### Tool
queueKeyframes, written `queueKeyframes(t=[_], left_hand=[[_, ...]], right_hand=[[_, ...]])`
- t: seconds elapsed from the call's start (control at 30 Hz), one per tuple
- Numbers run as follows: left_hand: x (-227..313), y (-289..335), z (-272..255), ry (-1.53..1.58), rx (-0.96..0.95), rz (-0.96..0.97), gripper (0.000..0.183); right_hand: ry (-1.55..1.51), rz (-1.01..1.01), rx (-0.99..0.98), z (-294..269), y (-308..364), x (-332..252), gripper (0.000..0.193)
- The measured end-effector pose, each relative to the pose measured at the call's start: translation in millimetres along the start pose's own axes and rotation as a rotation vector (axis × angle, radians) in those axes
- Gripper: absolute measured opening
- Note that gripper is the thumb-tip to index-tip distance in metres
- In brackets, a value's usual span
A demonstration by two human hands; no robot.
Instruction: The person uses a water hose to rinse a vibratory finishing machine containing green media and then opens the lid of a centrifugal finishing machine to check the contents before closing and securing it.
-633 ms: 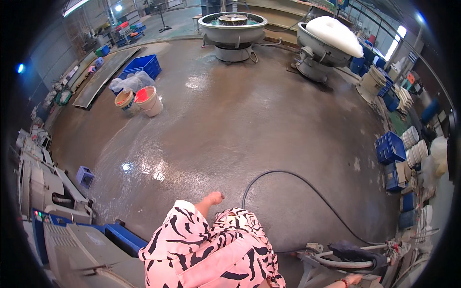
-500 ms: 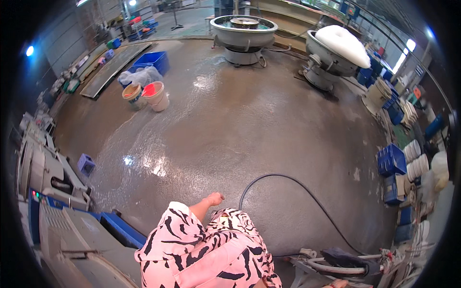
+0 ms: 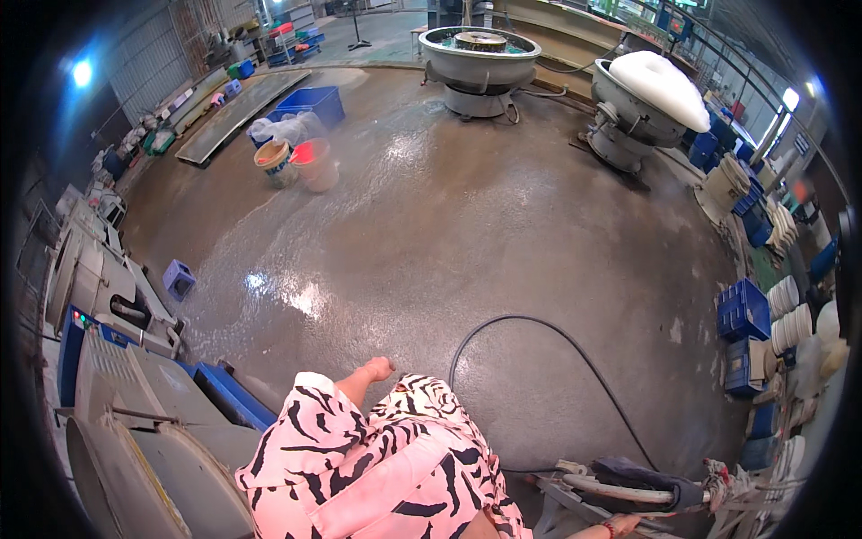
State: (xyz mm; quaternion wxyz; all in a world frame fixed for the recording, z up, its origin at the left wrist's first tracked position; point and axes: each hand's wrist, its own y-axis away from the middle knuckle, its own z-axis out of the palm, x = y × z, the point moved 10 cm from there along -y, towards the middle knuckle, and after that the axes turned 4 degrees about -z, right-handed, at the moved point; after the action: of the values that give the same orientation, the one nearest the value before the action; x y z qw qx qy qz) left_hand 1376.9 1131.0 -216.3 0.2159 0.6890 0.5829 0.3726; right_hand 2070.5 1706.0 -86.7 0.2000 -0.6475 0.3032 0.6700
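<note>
My left hand [image 3: 380, 367] is held out in front of my pink and black patterned clothing, above the wet floor. Its fingers look curled in, and I see nothing in them. At the lower edge, my right hand [image 3: 620, 525] reaches to a metal frame [image 3: 588, 512] with pale tubing. Its fingers are small and partly hidden, so whether they grip the frame is unclear. A dark cloth-like piece [image 3: 642, 481] lies over the frame's curved tube. From behind my clothing a dark hose [image 3: 548, 325] arches across the floor toward this frame.
Grey machines [image 3: 162, 391] line the left, with a small purple crate [image 3: 179, 280] beside them. Two buckets [image 3: 314, 171] stand by a blue bin [image 3: 319, 106]. At the back are a round tub machine [image 3: 480, 76] and another heaped with white foam [image 3: 655, 90]. Blue crates [image 3: 743, 310] edge the right.
The view has shifted, so the room sits slightly to the right. My left hand appears a little farther left. More of my right hand and forearm shows by the metal frame.
</note>
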Motion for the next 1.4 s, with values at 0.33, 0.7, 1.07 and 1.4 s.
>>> queueKeyframes(t=[0.33, 0.7, 1.07, 1.4], left_hand=[[25.9, -6.4, -3.8, -0.041, -0.068, 0.039, 0.033], [73.7, -8.4, -5.9, -0.142, -0.031, 0.182, 0.032], [26.6, -34.6, 27.5, -0.299, -0.078, 0.203, 0.033], [120.8, -30.8, 15.7, -0.327, -0.179, 0.313, 0.036]], right_hand=[[0.144, 0.3, -0.194, -5.7, -23.4, 20.4, 0.036], [0.115, -0.106, -0.089, 4.5, -15.5, -74.8, 0.032], [0.07, -0.394, -0.135, 2.6, 52.0, -219.1, 0.022], [0.485, -0.788, 0.026, -23.8, 250.6, -362.7, 0.041]])
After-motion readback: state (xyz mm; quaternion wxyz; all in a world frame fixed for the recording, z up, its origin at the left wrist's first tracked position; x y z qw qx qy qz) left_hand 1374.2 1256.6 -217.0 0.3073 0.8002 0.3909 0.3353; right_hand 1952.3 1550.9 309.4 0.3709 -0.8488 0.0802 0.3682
